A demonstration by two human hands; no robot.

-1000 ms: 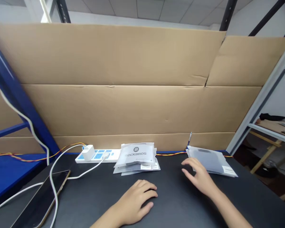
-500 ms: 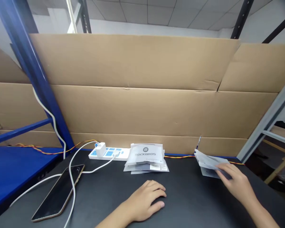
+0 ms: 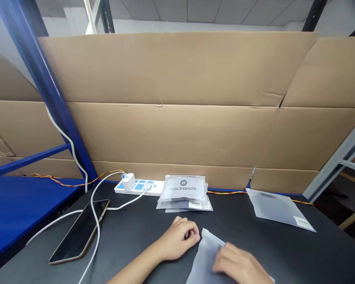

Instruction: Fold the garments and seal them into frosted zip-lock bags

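Note:
A frosted plastic zip bag [image 3: 205, 256] lies at the front of the black table, partly cut off by the lower edge of the view. My right hand [image 3: 239, 262] is over it with fingers bent and closed on the plastic; motion blurs them, and the fingertips are partly hidden. Just left of the bag's top corner, my left hand [image 3: 179, 238] rests on the table, its fingers curled in with nothing seen in them. Another frosted bag [image 3: 279, 209] with a white label lies flat at the back right.
A stack of printed frosted bags [image 3: 183, 191] sits at the back middle, beside a white power strip [image 3: 156, 187]. On the left lies a phone [image 3: 77, 236], crossed by a white cable [image 3: 98, 228]. A cardboard wall [image 3: 177, 134] closes off the back.
My right hand has drawn one bag from the back right to the front middle, leaving another flat behind. The fingers of my left hand have curled in.

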